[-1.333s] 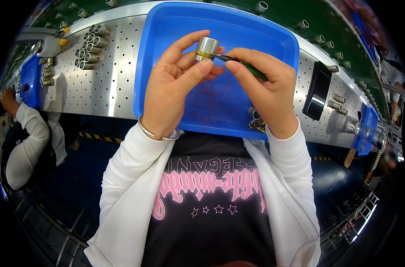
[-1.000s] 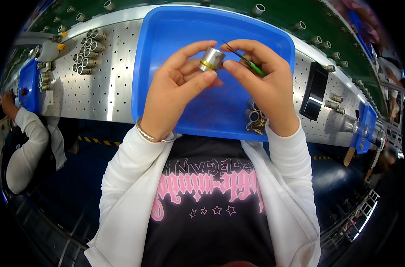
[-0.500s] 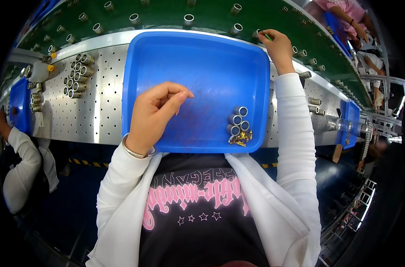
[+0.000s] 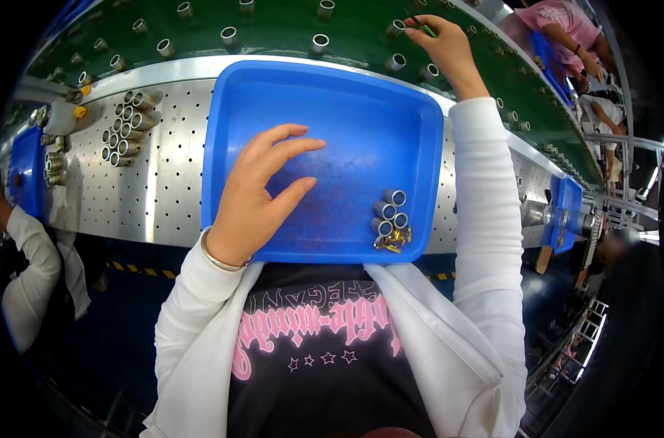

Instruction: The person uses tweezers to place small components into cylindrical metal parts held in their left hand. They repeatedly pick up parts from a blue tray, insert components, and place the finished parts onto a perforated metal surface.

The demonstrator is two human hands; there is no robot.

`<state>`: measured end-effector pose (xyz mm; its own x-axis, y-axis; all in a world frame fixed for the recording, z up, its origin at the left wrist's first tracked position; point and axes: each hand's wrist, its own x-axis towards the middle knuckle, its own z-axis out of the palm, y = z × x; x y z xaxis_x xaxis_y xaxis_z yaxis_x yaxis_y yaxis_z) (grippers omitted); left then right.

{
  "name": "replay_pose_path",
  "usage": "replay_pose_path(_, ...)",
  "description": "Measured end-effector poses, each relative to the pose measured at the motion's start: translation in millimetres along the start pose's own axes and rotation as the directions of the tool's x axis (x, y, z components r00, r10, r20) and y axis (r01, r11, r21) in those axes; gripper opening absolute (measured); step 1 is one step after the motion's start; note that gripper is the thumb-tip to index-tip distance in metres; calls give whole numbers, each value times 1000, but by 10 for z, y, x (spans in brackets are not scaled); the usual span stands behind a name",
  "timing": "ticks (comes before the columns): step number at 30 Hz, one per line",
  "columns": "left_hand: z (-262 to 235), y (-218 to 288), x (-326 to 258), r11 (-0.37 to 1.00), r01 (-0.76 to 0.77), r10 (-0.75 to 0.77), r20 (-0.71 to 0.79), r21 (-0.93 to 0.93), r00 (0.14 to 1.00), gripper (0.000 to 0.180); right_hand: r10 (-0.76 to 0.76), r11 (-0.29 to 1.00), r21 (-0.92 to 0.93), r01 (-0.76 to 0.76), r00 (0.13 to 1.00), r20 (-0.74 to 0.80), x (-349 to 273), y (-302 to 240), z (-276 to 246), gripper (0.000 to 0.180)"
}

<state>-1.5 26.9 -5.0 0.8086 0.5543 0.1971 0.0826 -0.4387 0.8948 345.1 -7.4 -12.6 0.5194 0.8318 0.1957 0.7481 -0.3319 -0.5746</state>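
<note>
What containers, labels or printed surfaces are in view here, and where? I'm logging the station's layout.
Large blue tray: centre, rectangular, open.
Small blue bin: far left, rectangular.
Small blue bin: right edge, rectangular.
White bottle: upper left, yellow cap.
Shirt print: bottom centre, pink on black.
No screens or signs visible.

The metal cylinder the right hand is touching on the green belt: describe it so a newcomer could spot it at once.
Start at the blue tray, then look past its far right corner to the green belt dotted with upright metal cylinders. The one meant stands at the fingertips of the right hand, which also holds a thin green tool; no other cylinder has a hand on it.
</note>
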Motion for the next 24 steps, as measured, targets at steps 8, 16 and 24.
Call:
replay_pose_path(8, -87, 9, -34, 1000, 13, -10, 105, -26, 994, 27, 53, 892, -448, -58, 998, -24, 271, 59, 285, 21)
replay_pose_path(16, -30, 20, 8, 782, 214, -333, -103, -586, 937, 31, -69, 863, 494, -104, 945, 319, -720, -934, 50, 21)
replay_pose_path(24, 90, 52, -102, 671, 295, -280, 136, -680, 950, 45, -133, 783, 608, -129, 921, 367, -1420, -1271, 180, 15)
